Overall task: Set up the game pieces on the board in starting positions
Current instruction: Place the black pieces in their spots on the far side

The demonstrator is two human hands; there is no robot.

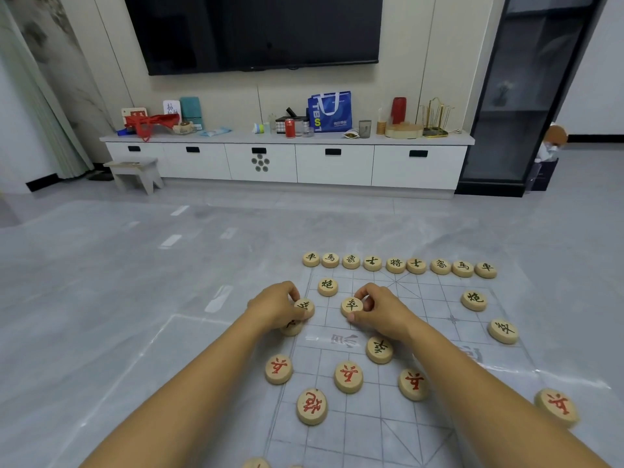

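Both hands are putting black soldiers on their row.

The left hand (275, 307) pinches one black soldier (305, 305) in its curled fingers, and the right hand (385, 310) pinches a second soldier (351, 305). Both pieces are low at the board (439, 332), just in front of the left cannon (327, 287). The far row (395, 264) of black pieces looks full. I think the soldier row is the job now. Next, each piece must sit right on a line crossing. Then the loose soldier (379, 349) near the right wrist needs a spot too.

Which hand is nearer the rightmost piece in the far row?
Right. The right hand sits down-left of the rightmost piece; the left hand is farther left.
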